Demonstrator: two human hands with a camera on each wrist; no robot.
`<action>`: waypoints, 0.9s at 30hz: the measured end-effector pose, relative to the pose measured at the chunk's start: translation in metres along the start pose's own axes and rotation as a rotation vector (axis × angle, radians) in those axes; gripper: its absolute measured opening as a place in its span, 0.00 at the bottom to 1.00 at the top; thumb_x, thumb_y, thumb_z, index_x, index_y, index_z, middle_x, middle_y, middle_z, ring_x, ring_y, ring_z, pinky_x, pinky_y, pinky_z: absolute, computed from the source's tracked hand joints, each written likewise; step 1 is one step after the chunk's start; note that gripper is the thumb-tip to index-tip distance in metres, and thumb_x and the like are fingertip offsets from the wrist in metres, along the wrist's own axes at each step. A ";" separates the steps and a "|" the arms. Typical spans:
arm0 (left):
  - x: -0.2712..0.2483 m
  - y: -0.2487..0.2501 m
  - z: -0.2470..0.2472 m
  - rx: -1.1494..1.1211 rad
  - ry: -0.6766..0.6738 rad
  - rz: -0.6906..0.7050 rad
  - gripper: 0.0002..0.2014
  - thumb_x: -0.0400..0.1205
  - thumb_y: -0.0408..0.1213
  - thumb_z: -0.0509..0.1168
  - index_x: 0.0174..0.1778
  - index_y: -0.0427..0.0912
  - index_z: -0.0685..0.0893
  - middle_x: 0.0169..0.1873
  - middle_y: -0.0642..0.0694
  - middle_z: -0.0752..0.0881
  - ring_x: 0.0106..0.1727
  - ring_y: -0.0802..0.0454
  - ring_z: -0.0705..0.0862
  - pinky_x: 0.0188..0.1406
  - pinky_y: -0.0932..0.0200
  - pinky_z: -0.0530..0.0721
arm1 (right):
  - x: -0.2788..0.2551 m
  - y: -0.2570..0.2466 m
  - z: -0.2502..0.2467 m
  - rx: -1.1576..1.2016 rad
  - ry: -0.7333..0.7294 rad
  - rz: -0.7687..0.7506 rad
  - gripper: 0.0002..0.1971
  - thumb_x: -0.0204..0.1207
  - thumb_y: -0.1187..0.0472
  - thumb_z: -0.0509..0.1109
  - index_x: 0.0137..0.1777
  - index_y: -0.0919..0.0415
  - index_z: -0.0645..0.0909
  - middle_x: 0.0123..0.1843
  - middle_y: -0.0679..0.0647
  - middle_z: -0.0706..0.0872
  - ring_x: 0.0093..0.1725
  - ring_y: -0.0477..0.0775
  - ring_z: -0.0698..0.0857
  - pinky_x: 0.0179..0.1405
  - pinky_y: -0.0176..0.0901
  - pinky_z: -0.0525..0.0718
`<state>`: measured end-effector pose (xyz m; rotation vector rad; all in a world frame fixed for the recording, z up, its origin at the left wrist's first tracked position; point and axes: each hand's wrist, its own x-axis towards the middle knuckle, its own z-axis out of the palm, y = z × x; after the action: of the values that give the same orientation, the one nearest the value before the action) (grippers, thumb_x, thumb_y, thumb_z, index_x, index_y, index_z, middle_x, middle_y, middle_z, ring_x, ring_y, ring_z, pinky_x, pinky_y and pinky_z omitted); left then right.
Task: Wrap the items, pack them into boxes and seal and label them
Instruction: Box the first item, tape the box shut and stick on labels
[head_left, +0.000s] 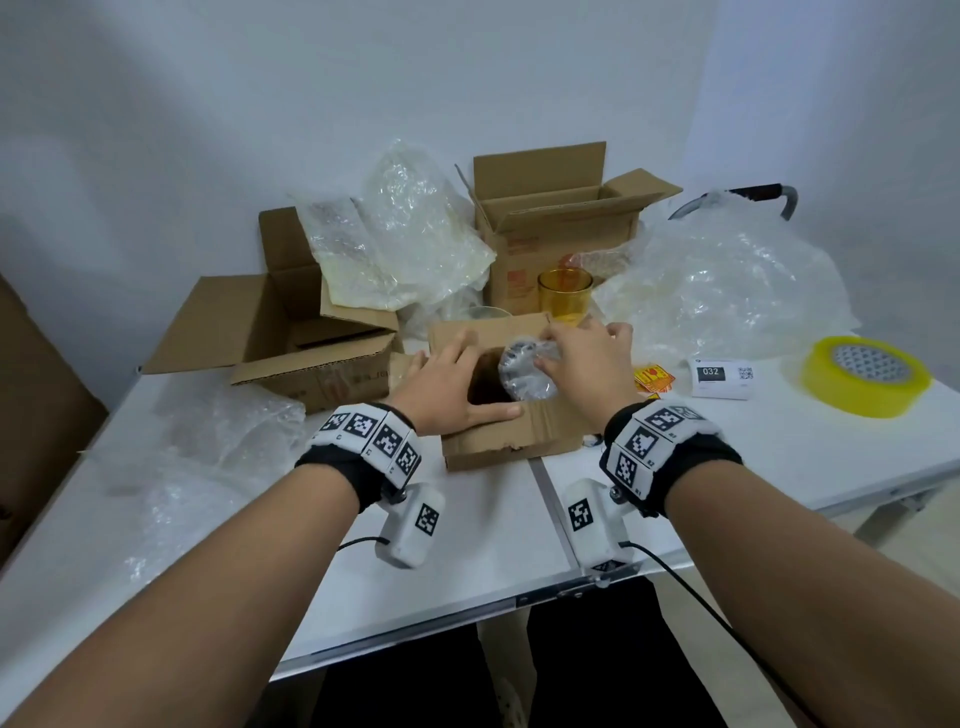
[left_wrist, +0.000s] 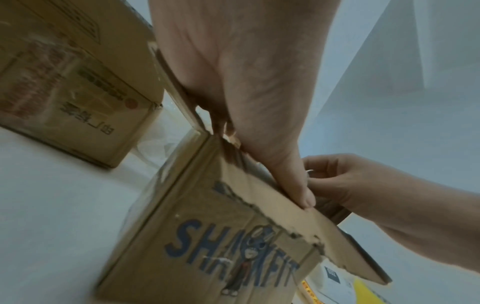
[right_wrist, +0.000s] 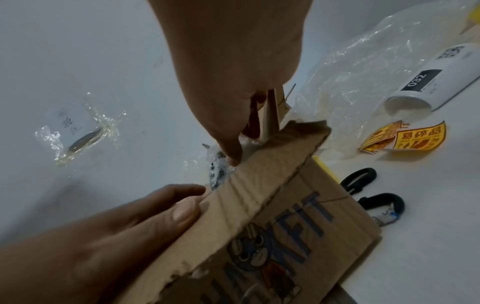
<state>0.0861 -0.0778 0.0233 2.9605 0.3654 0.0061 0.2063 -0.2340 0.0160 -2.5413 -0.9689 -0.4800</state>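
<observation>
**Wrapped item at the box mouth**

Your right hand (head_left: 582, 358) pinches the bubble-wrapped item (head_left: 524, 371) at the opening of the small box (head_left: 519, 431). Your left hand (head_left: 457, 384) lies with straight fingers across the box's near flap, thumb along the edge. A yellow glass (head_left: 564, 296) stands just behind the box. Open boxes and loose wrap (head_left: 727, 291) crowd the far table (head_left: 467, 545). Tape (head_left: 865, 375), stickers (head_left: 653, 376) and a label (head_left: 723, 378) lie to the right; scissors (right_wrist: 374, 191) rest beside the box.

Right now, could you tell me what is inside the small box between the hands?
A bubble-wrapped item sits in the small box's opening, gripped by the right hand. The interior beneath is dark; further contents cannot be seen.
</observation>
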 end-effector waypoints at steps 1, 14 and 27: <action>-0.002 -0.004 0.003 0.026 -0.016 -0.021 0.56 0.68 0.80 0.54 0.86 0.48 0.53 0.87 0.48 0.46 0.86 0.47 0.50 0.83 0.33 0.45 | 0.000 -0.002 0.000 -0.036 -0.011 -0.018 0.13 0.80 0.46 0.67 0.62 0.47 0.82 0.51 0.51 0.87 0.59 0.56 0.79 0.58 0.51 0.59; -0.001 -0.013 0.019 -0.038 -0.035 -0.077 0.57 0.69 0.80 0.55 0.87 0.50 0.44 0.86 0.54 0.39 0.86 0.51 0.35 0.81 0.28 0.42 | 0.006 -0.047 -0.015 -0.283 -0.300 -0.248 0.17 0.84 0.60 0.57 0.57 0.46 0.87 0.53 0.48 0.90 0.59 0.53 0.83 0.76 0.57 0.56; -0.002 -0.010 0.020 -0.045 -0.035 -0.089 0.57 0.69 0.80 0.55 0.87 0.51 0.45 0.86 0.54 0.38 0.86 0.51 0.34 0.80 0.26 0.41 | 0.007 -0.036 -0.012 -0.413 -0.332 -0.237 0.18 0.81 0.63 0.55 0.55 0.47 0.85 0.52 0.47 0.89 0.63 0.53 0.81 0.80 0.58 0.52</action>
<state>0.0826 -0.0717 0.0016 2.8929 0.4859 -0.0476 0.1845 -0.2104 0.0374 -2.9533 -1.4302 -0.3566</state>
